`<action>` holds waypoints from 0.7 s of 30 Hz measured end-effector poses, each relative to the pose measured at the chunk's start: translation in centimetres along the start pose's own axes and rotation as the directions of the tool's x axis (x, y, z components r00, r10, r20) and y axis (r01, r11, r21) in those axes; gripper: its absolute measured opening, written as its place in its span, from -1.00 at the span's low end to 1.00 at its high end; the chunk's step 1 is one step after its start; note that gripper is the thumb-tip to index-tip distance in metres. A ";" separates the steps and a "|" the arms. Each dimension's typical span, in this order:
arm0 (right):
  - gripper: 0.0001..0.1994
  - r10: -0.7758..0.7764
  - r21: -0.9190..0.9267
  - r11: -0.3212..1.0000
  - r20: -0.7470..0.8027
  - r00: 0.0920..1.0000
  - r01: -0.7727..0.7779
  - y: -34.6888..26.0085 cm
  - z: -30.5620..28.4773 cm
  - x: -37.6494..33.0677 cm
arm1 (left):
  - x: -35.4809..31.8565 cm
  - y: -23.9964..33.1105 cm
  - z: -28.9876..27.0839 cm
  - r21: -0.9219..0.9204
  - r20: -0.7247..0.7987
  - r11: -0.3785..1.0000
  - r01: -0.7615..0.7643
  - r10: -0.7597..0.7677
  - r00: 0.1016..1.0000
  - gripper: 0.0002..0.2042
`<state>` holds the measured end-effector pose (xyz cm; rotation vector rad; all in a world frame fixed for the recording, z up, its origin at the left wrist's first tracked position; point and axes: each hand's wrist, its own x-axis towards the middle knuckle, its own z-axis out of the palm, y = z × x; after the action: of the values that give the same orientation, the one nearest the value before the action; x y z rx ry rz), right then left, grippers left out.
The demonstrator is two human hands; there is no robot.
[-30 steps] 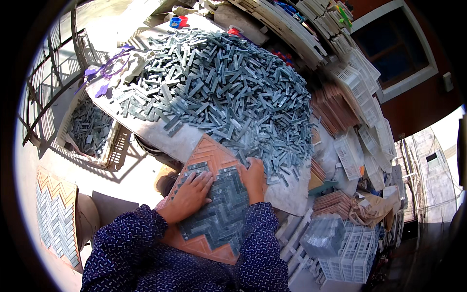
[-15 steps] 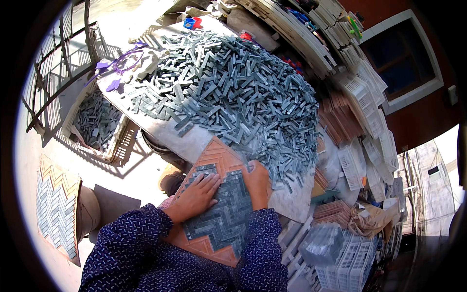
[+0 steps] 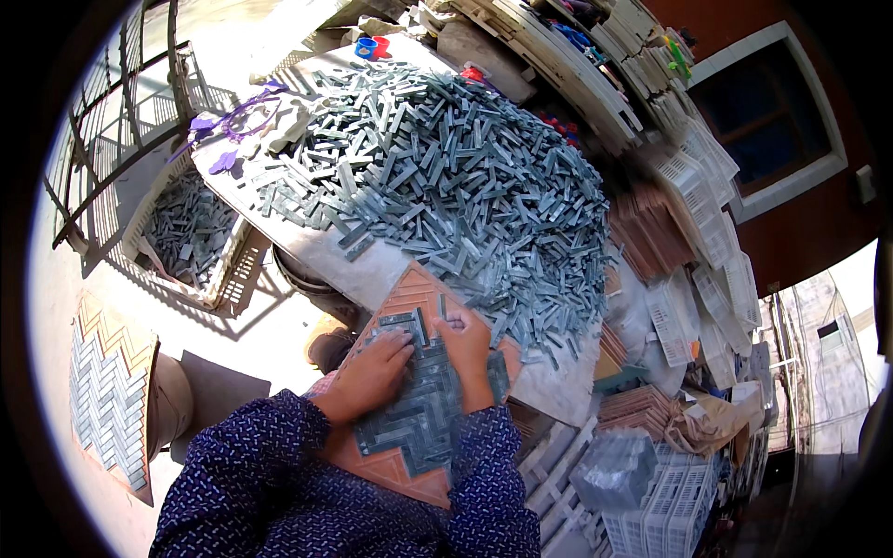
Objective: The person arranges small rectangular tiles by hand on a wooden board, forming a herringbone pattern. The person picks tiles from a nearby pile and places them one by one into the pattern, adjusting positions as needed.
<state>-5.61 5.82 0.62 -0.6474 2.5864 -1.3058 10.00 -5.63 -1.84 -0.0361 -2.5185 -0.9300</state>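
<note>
At the far left, a finished sheet of grey herringbone strips (image 3: 110,395) leans on edge on its orange backing. Next to it a white plastic crate (image 3: 191,237) sits below the surface's edge, holding a shallow layer of loose grey stone strips.

The surface (image 3: 372,270) carries a great heap of grey strips (image 3: 456,177), spilling toward the person. At its near edge lies the orange herringbone mould tray (image 3: 409,391), tilted toward the lap, with grey strips already seated across its middle and lower part; the top corner and the near rim show bare orange (so the filling looks a good way along, not finished).

The left hand (image 3: 367,377) lies flat with fingers spread, pressing on the laid strips. The right hand (image 3: 465,339) is curled at the tray's upper edge, fingertips pinching or nudging a single strip; I cannot tell whether it is gripped or only pushed. Judging from this, the step is seating a strip, and the next calls for a fresh one from the heap.

To the right, stacks of empty white crates (image 3: 693,186) and lattice trays (image 3: 670,507) stand crowded.
</note>
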 end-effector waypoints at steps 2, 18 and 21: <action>-0.79 -0.057 -0.027 0.998 0.007 0.998 0.057 0.0 -0.7 -0.7 | 0.4 -0.8 0.0 -0.198 -0.112 0.978 0.057 -0.081 0.990 -0.59; -0.77 -0.180 0.091 0.979 -0.049 0.982 0.184 -2.1 -1.3 -8.9 | 4.1 -5.3 -2.3 -0.090 -0.140 0.971 0.221 -0.233 0.962 -0.88; -0.80 -0.142 0.134 0.980 -0.061 0.988 0.149 -0.5 -0.7 -10.9 | 4.4 -5.1 -2.2 -0.060 -0.110 0.966 0.252 -0.257 0.960 -0.86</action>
<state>3.99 10.96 1.04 -0.8004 2.4995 -1.5494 6.04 -11.50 -1.66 0.3271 -2.4301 -1.0558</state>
